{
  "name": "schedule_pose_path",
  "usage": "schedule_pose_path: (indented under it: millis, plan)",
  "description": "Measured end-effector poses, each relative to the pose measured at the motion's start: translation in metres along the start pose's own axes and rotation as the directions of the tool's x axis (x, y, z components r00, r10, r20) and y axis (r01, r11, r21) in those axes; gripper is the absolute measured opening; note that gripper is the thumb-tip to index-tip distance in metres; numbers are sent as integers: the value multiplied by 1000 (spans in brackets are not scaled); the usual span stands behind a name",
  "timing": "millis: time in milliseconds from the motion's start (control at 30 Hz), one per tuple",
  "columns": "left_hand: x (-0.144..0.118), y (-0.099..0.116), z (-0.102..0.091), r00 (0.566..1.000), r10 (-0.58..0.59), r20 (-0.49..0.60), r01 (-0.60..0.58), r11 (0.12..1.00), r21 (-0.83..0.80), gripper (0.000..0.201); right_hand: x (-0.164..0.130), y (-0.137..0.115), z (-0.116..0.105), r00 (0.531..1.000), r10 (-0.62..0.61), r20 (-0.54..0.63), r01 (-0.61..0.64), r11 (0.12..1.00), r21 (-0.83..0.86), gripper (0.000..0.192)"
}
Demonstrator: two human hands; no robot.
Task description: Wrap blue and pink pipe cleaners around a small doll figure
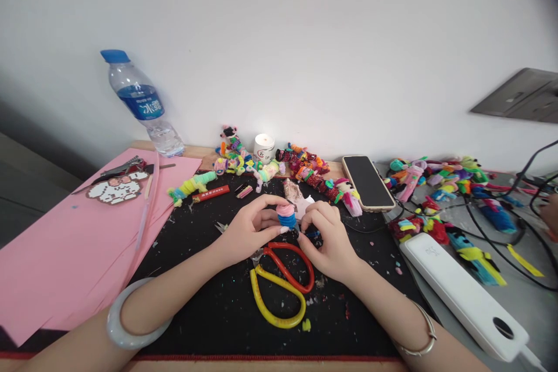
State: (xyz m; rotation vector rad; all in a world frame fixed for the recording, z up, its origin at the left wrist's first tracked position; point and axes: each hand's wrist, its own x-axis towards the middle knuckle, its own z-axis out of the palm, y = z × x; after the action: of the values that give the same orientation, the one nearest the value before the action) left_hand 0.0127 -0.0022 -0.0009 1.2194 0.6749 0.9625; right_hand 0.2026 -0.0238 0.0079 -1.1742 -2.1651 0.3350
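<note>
My left hand [247,229] grips a small coil of fuzzy pipe cleaner [286,215], pink on top and blue below, just above the black mat [209,302]. My right hand [328,238] pinches at the coil's right side, fingertips touching it. Scissors with red and yellow handles [281,285] lie on the mat right below both hands. A pale bangle sits on my left wrist and a thin metal one on my right.
Several colourful pipe-cleaner figures [300,165] lie behind the hands, with more at right [440,186] among black cables. A phone [368,181], a white power bank [466,293], a water bottle [142,104], a small white candle [264,146] and pink paper sheets [65,244] surround the mat.
</note>
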Motion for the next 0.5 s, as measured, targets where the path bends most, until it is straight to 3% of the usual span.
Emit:
schedule_pose_path:
  millis: [500]
  plan:
    - [3, -4, -5, 1000, -21, 16, 22, 998, -67, 39, 4, 0, 0, 996, 90, 25, -93, 963, 253, 9]
